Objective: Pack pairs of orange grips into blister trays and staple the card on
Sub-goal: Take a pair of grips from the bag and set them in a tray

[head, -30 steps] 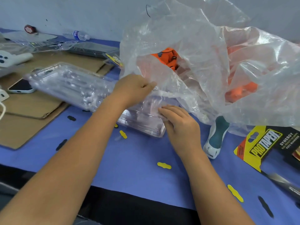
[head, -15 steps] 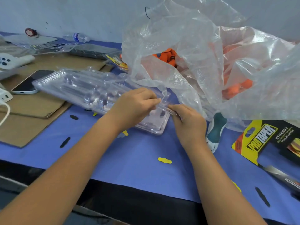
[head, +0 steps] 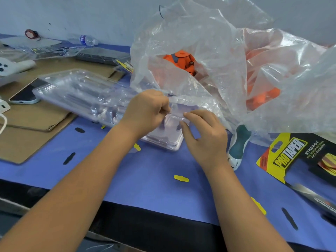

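A stack of clear blister trays lies slanted across the cardboard and the blue table. My left hand grips the near end of the top tray with curled fingers. My right hand pinches the same tray edge between thumb and fingertips, right beside the left hand. Orange grips show through the mouth of a big clear plastic bag behind the hands, with more orange grips deeper inside. A yellow and black printed card lies at the right.
A white and teal stapler stands by my right wrist. A phone lies on brown cardboard at the left. Yellow and black punched scraps dot the blue table. A water bottle lies by the wall.
The tray stack slid right and nearer. Both hands went from resting on the trays to pinching the near end of the top tray, lifting its edge.
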`<state>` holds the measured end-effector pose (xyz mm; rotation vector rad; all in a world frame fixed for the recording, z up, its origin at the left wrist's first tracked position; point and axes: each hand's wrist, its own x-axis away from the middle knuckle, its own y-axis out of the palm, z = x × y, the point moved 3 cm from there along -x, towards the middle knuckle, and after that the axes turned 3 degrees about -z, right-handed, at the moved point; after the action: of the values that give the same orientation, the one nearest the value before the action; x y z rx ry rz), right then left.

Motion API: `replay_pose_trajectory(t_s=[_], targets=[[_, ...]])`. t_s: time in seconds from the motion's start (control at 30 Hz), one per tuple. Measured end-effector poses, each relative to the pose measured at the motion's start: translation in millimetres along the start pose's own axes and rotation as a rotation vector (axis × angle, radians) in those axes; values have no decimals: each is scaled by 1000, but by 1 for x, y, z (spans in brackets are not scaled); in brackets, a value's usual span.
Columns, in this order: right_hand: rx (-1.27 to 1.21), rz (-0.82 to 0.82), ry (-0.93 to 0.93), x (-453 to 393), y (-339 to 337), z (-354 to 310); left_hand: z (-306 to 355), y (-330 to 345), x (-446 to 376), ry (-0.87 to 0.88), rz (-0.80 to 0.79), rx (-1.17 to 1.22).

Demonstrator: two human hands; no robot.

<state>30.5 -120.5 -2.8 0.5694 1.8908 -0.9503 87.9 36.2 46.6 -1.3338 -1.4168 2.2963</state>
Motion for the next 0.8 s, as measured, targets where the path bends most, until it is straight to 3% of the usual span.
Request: replay_pose_trajectory(t_s=[0.17,0.37,0.5,0.67,0.73,0.8], targets=[[-40,-18,-2,0,2,-2,2,-4,-3,29,-52,1],[-71,-33,170,0,4,5,-7,-13,-5,46,-137,109],[-207,-9,339,1,1,11,-7,-9,5,114,54,-25],[-222,178,522,0,-7,24,-2,5,38,108,283,-216],[-214,222,545,-1,-10,28,1,12,46,196,200,-186],[-231,232,572,-2,-11,31,1,20,45,226,-3,-153]])
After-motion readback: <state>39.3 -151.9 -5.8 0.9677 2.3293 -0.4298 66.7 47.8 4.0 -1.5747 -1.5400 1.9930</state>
